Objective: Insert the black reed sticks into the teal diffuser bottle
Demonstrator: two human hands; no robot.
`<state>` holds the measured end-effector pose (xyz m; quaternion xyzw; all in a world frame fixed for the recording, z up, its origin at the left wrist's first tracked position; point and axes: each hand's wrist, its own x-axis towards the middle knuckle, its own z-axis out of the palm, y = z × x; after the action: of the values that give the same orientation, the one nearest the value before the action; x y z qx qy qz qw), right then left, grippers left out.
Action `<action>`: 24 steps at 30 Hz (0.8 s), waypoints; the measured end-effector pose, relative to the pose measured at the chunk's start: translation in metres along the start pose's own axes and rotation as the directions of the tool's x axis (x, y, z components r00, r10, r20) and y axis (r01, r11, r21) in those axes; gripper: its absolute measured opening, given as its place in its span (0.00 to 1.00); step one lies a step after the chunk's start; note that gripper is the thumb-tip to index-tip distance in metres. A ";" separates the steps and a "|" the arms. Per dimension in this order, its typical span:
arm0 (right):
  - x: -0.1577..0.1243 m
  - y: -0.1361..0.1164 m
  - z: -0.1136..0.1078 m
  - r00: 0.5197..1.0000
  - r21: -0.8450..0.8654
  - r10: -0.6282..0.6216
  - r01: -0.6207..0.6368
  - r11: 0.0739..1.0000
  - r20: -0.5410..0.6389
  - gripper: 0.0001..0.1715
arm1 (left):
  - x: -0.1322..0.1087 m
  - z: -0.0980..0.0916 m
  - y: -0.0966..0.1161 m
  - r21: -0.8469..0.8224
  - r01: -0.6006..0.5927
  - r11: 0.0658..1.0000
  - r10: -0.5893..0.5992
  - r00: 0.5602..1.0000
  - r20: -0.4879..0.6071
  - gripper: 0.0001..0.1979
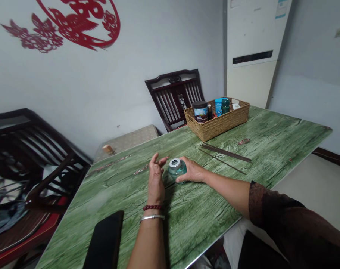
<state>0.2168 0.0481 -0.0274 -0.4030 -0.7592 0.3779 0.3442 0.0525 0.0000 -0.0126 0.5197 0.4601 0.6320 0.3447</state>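
Note:
A small teal glass jar (176, 172) with a silver ring-shaped top stands upright on the green wood-patterned table (197, 220). Wrapped round its right side are the fingers of my right hand (192, 171). My left hand (156, 175) is raised just left of the jar, fingers apart and holding nothing, with a red bead bracelet and a silver bangle at the wrist. Several thin dark sticks (225, 153) lie on the table to the right, beyond my right forearm.
A wicker basket (218, 125) holding jars and boxes stands at the back. A black phone-like object (104, 241) lies at the front left. Dark wooden chairs (177, 97) are behind and left of the table.

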 end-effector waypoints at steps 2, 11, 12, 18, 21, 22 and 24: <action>0.000 0.000 0.000 1.000 0.000 -0.003 0.003 1.000 0.000 0.48 | -0.001 0.001 0.000 -0.006 0.004 1.000 -0.004 0.998 0.059 0.33; 0.000 0.002 0.001 0.999 0.044 -0.030 0.031 0.999 -0.018 0.47 | 0.001 -0.001 0.002 0.013 -0.021 1.000 0.020 0.999 0.041 0.34; 0.000 0.002 0.001 0.999 0.041 -0.029 0.030 0.999 -0.019 0.47 | 0.002 -0.001 0.000 0.010 -0.028 1.000 0.027 0.998 0.058 0.36; 0.001 0.003 0.001 0.999 0.039 -0.046 0.046 0.998 -0.011 0.45 | 0.001 0.005 -0.005 0.034 -0.050 0.998 0.042 0.976 0.212 0.42; 0.001 0.004 0.001 0.999 0.031 -0.051 0.051 0.998 -0.003 0.44 | 0.002 0.008 -0.003 0.068 -0.058 0.996 0.045 0.983 0.177 0.36; 0.001 0.004 0.001 0.999 0.028 -0.050 0.050 0.998 0.001 0.44 | 0.002 0.007 -0.002 0.064 -0.055 0.996 0.044 0.988 0.149 0.34; 0.001 0.003 0.001 0.999 0.017 -0.047 0.047 0.999 0.007 0.45 | 0.004 0.004 0.000 0.048 -0.050 0.998 0.045 0.995 0.093 0.32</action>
<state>0.2166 0.0503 -0.0305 -0.3809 -0.7663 0.3777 0.3537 0.0553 0.0045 -0.0114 0.5677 0.4470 0.6036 0.3371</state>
